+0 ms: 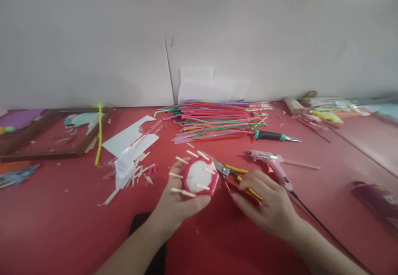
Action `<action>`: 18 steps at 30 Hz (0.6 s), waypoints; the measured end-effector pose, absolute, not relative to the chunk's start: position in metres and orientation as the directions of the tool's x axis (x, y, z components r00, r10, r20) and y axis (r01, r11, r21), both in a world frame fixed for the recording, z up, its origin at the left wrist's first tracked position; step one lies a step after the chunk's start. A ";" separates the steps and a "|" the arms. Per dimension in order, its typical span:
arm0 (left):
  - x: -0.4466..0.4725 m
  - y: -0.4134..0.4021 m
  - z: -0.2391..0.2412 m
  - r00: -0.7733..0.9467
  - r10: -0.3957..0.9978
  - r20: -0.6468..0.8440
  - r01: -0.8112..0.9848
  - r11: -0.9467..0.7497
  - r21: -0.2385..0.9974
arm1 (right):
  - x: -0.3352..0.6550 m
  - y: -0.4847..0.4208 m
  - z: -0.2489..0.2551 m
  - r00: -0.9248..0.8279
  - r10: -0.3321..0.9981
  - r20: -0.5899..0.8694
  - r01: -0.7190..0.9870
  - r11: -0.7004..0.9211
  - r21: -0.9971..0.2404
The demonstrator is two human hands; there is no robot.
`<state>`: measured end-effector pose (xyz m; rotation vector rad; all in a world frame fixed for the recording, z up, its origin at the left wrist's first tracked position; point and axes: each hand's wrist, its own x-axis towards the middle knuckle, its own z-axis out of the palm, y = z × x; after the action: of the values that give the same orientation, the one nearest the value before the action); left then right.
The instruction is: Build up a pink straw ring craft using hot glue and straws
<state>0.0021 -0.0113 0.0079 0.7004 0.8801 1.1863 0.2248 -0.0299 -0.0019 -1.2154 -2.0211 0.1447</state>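
My left hand [183, 204] grips a small round piece [199, 173] with a white top and a fuzzy pink-red rim. Several short pale wooden sticks [203, 186] stand out around its edge. My right hand [267, 200] is curled over the red-handled scissors [229, 183], thumb and fingers at the handles. The scissors' blades point toward the round piece. A yellow-handled tool [236, 169] lies against the scissors, partly hidden by my right fingers.
A pink glue gun [273, 161] with a black cord lies to the right. Behind are a craft knife [270, 135] and many pipe cleaners [214, 119]. White card [127, 138] and scraps [139, 175] lie left, near a brown frame [43, 156]. A dark flat object [158, 258] sits under my left forearm.
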 end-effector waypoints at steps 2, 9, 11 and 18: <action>0.002 -0.013 0.007 0.230 0.955 -0.186 -0.430 0.271 0.861 | 0.220 -0.035 0.001 -0.244 0.767 0.594 0.615 0.596 -0.516; -0.002 -0.015 0.004 0.377 0.926 0.017 -0.094 0.020 0.995 | 0.212 -0.040 -0.003 -0.299 0.767 0.567 0.452 0.637 -0.624; -0.001 -0.015 0.006 0.387 0.922 0.018 -0.103 0.024 0.994 | 0.211 -0.040 -0.003 -0.282 0.763 0.581 0.482 0.637 -0.602; 0.006 -0.021 0.016 0.315 0.949 -0.015 -0.198 0.081 0.977 | 0.209 -0.040 -0.004 -0.251 0.724 0.643 0.526 0.659 -0.537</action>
<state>0.0058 -0.0207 0.0160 1.1552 0.8500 1.0335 0.2092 -0.0398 -0.0040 -0.9800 -1.9251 0.2612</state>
